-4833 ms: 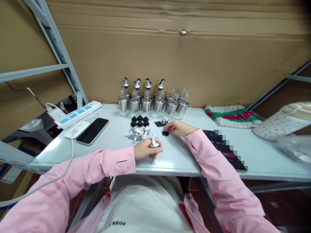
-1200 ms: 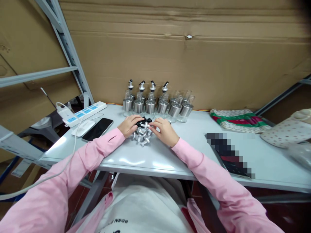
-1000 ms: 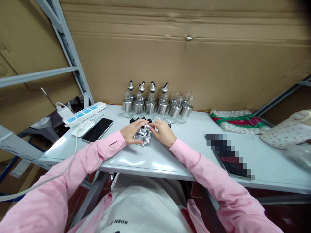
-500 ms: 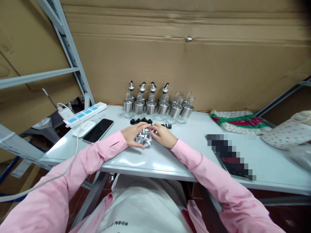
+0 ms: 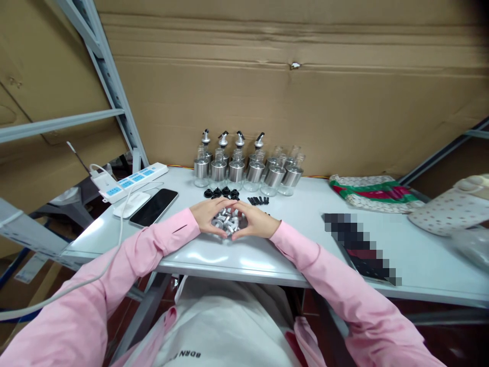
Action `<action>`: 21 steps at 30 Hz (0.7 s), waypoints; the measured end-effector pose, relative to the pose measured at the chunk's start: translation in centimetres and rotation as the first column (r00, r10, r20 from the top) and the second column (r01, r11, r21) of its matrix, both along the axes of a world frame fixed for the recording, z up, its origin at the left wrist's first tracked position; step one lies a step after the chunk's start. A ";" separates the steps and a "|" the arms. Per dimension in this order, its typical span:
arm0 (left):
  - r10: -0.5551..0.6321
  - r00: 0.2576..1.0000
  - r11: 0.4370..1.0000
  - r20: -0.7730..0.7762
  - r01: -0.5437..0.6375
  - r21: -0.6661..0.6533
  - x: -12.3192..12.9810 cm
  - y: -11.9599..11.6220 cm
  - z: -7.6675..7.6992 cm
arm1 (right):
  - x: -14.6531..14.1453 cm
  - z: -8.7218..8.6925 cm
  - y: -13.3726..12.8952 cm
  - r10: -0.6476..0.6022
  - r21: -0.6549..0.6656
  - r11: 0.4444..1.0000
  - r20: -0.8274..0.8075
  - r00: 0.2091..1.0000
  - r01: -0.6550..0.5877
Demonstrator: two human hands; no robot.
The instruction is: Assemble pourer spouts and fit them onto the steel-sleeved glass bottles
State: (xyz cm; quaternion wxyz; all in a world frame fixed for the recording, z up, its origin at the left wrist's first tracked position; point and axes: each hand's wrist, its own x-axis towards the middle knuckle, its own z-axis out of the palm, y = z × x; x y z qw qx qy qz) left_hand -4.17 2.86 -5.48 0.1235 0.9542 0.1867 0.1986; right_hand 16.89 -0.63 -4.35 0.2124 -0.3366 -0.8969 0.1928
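On the table, my left hand [image 5: 210, 214] and my right hand [image 5: 257, 220] curve around a small heap of silver metal pieces [image 5: 228, 223]. Fingertips meet at the far side of the heap, while the two thumbs lie apart at its near side. Both hands are open, thumb spread away from the fingers. Just beyond them sit several black stoppers [image 5: 226, 191], partly hidden by the fingers. A short row of small black strips [image 5: 259, 200] lies past my right hand. Further back stand several glass bottles [image 5: 236, 168] with steel bands, some at the rear topped by pourer spouts [image 5: 240, 137].
At the left of the white table [image 5: 305, 234] are a phone [image 5: 154, 206], a white charger [image 5: 131, 204] with a cable, and a power strip [image 5: 135, 181]. To the right lie a blurred dark item [image 5: 359, 244], a patterned cloth [image 5: 376, 193] and a dotted white object [image 5: 451, 206].
My right hand has turned from reaching over the pieces to cupping their right side, its thumb now at the near edge. The black strips are more exposed. My left hand stays nearly in place.
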 end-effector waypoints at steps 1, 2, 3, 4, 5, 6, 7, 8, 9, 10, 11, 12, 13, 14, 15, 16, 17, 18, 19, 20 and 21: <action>0.002 1.000 1.000 -0.003 -0.002 -0.004 0.0 0.0 -0.1 | 0.0 -0.2 0.1 0.014 -0.008 1.000 -0.017 1.000 -0.014; 0.003 1.000 1.000 -0.005 -0.003 -0.001 0.0 0.1 -0.1 | -0.1 -0.3 0.2 0.019 -0.011 1.000 -0.031 0.999 -0.019; 0.006 1.000 1.000 -0.005 -0.006 0.011 0.0 0.1 -0.1 | -0.1 -0.4 0.3 0.022 -0.009 1.000 -0.039 0.999 -0.022; 0.013 1.000 0.999 -0.002 -0.013 0.035 0.0 0.1 0.0 | -0.1 -0.4 0.4 0.025 -0.005 1.000 -0.040 0.999 -0.025; 0.023 1.000 0.997 0.010 -0.024 0.075 -0.1 0.0 0.2 | 0.0 -0.4 0.4 0.027 -0.002 1.000 -0.036 0.999 -0.027; 0.034 0.999 0.991 0.031 -0.037 0.128 -0.2 -0.3 0.4 | 0.1 -0.2 0.3 0.026 -0.002 1.000 -0.031 0.999 -0.026; 0.036 0.997 0.980 0.064 -0.048 0.193 -0.1 -0.8 0.7 | 0.3 0.1 0.2 0.023 -0.003 1.000 -0.030 0.999 -0.023; 0.026 0.993 0.963 0.115 -0.055 0.264 0.0 -1.5 0.9 | 0.6 0.4 0.1 0.020 -0.006 1.000 -0.035 0.999 -0.020; -0.018 0.986 0.942 0.163 -0.038 0.332 0.2 -2.4 1.2 | 0.9 0.9 -0.2 0.019 -0.010 1.000 -0.048 0.999 -0.019; -0.093 0.974 0.918 0.206 0.004 0.396 0.6 -3.6 1.4 | 1.3 1.4 -0.4 0.017 -0.015 1.000 -0.071 0.997 -0.018; -0.169 0.957 0.895 0.235 0.049 0.443 1.2 -4.8 1.5 | 1.6 2.0 -0.6 0.009 -0.018 1.000 -0.106 0.994 -0.011; -0.243 0.941 0.877 0.235 0.110 0.468 2.0 -6.2 1.6 | 2.0 2.6 -0.8 -0.012 -0.014 1.000 -0.151 0.988 0.010; -0.293 0.940 0.881 0.175 0.194 0.432 2.9 -7.4 1.5 | 2.3 3.3 -0.7 -0.046 -0.003 0.999 -0.202 0.978 0.047; -0.318 0.945 0.899 0.080 0.273 0.343 3.9 -8.5 1.4 | 2.6 3.9 -0.5 -0.094 0.017 0.995 -0.256 0.962 0.102; -0.336 0.941 0.913 0.020 0.321 0.251 4.9 -9.4 1.1 | 2.9 4.6 0.0 -0.149 0.041 0.984 -0.315 0.937 0.171; -0.364 0.930 0.914 -0.051 0.368 0.171 5.9 -10.0 0.9 | 3.1 5.3 0.8 -0.204 0.062 0.968 -0.373 0.905 0.243; -0.401 0.911 0.905 -0.095 0.410 0.109 6.7 -10.4 0.7 | 3.3 6.1 2.0 -0.258 0.074 0.945 -0.425 0.868 0.317; -0.417 0.900 0.904 -0.129 0.426 0.050 7.4 -10.5 0.4 | 3.5 6.8 3.3 -0.309 0.068 0.921 -0.474 0.825 0.384; -0.408 0.901 0.911 -0.146 0.413 -0.002 7.9 -10.3 0.2 | 3.6 7.6 4.9 -0.359 0.049 0.895 -0.515 0.778 0.444; -0.395 0.905 0.919 -0.160 0.393 -0.046 8.3 -10.1 0.0 | 3.7 8.5 6.6 -0.416 0.030 0.860 -0.536 0.735 0.509; -0.378 0.909 0.926 -0.174 0.369 -0.081 8.5 -9.7 -0.2 | 3.8 9.3 8.3 -0.484 0.011 0.815 -0.538 0.690 0.580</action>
